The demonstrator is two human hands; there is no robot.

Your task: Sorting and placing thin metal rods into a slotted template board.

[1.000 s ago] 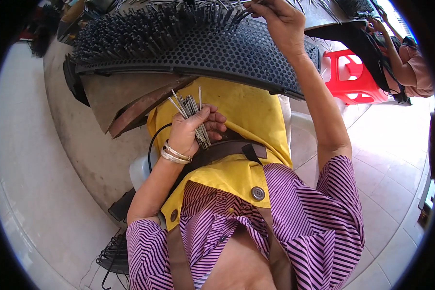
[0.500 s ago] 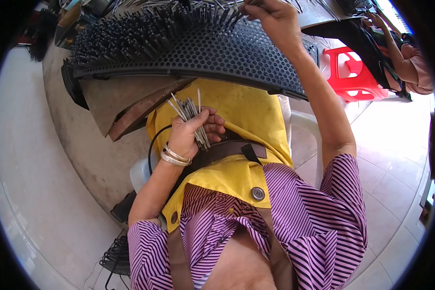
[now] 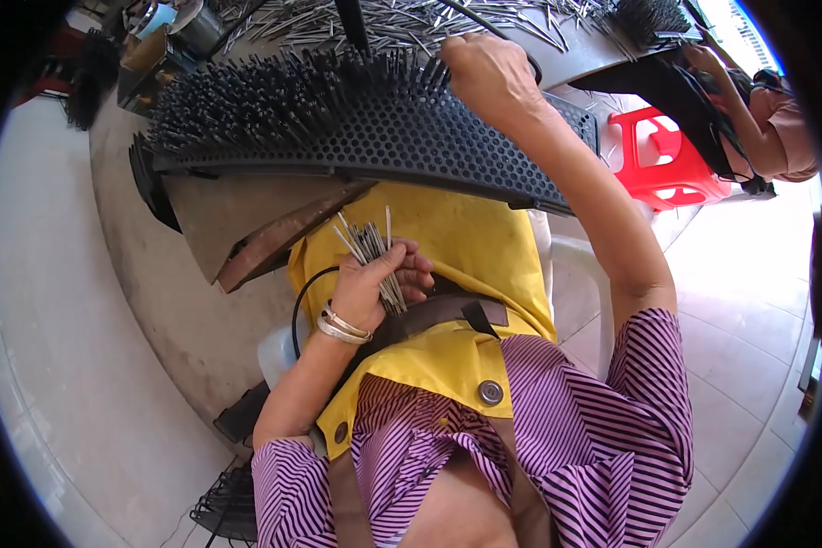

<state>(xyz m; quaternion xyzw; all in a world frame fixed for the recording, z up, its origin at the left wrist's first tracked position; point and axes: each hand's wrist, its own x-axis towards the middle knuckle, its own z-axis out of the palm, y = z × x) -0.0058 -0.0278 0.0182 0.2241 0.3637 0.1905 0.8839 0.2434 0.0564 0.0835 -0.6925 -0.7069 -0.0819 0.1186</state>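
Note:
My left hand (image 3: 381,279) is closed round a bundle of thin metal rods (image 3: 371,245), held over the yellow apron (image 3: 465,219) in my lap. The rods' ends stick out above and below my fist. Across the front lies a black tray (image 3: 411,151) pierced with rows of round holes. Dark rods (image 3: 256,105) stand upright in its left and back parts. My right hand (image 3: 493,80) reaches to the back of the tray, at the right end of the standing rods. Its fingers are bent down and together; the back of the hand hides what they hold.
Loose metal rods (image 3: 383,27) lie scattered on the table behind the tray. A red plastic stool (image 3: 634,160) stands at right, beside another person's arm (image 3: 748,123). A box (image 3: 146,68) and metal can (image 3: 196,27) are at the far left.
The view has shifted, showing more of the scattered rods. My right hand has come down closer to the standing rods, its back now turned up. My left hand keeps the bundle.

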